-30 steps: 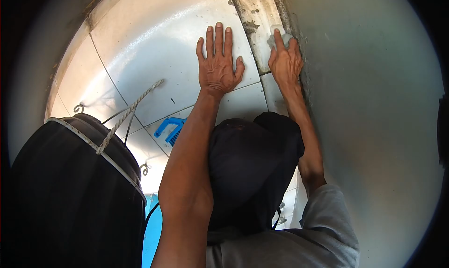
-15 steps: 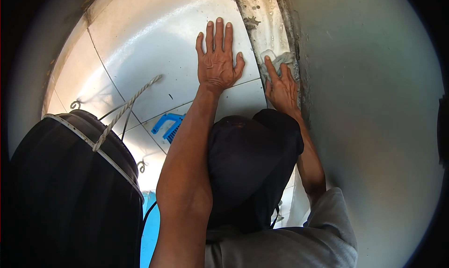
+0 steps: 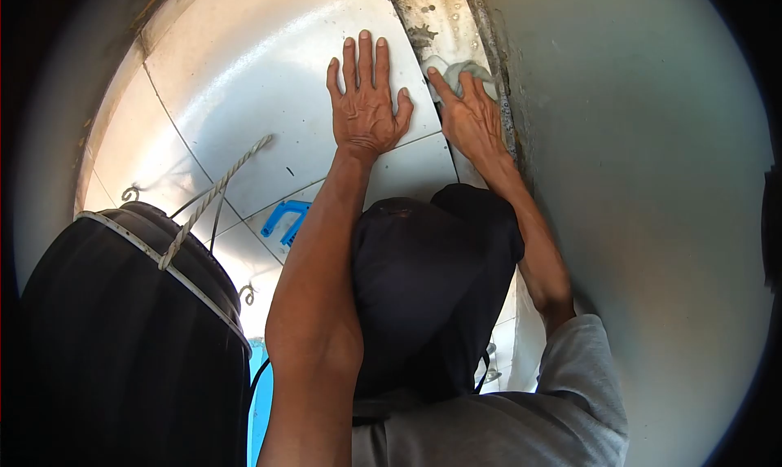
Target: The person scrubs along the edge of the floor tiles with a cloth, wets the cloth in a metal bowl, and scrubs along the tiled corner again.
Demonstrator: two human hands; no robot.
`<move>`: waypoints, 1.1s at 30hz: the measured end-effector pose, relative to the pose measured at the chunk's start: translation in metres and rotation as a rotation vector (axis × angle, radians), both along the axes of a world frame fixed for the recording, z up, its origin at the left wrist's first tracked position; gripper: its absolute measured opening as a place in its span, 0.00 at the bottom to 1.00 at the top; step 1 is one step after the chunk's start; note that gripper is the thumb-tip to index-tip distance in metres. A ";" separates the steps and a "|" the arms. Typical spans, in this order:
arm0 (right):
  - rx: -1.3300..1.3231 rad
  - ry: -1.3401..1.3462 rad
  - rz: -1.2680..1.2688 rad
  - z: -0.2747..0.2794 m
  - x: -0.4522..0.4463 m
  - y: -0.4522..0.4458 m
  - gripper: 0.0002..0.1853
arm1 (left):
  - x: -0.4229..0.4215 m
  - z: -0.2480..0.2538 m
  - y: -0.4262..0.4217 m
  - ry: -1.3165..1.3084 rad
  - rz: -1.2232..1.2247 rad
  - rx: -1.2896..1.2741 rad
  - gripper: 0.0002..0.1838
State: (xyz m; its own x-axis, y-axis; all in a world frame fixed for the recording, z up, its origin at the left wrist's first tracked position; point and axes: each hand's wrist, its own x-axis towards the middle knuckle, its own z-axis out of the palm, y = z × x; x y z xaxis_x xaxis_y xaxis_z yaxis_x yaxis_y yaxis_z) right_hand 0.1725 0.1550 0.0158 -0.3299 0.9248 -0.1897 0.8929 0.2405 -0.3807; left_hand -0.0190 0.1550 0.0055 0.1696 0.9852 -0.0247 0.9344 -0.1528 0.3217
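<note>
My left hand (image 3: 364, 117) lies flat on a white floor tile (image 3: 244, 117), fingers spread, with nothing in it. My right hand (image 3: 471, 117) presses a damp-looking grey-green cloth (image 3: 466, 70) down onto the dirty pale strip (image 3: 440, 11) between the tiles and the wall. Its index finger stretches ahead at the cloth's near-left edge, while the other fingers bend onto the cloth. Black stains and drops of water mark the strip beyond the cloth.
A smooth grey-green wall (image 3: 635, 182) rises close on the right. At the left stands a black ribbed tub (image 3: 122, 328) with a rope handle (image 3: 216, 198). A blue brush (image 3: 285, 219) lies on the tiles, partly behind my left forearm. My dark-clothed knee (image 3: 432, 263) is bent between my arms.
My right hand and the cloth have slid forward along the strip and a little to the left. My left hand stays planted on the tile; the view has shifted slightly.
</note>
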 end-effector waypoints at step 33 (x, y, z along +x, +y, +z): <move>0.254 0.041 -0.180 -0.017 0.007 0.005 0.25 | -0.001 0.000 0.000 -0.003 -0.009 0.020 0.43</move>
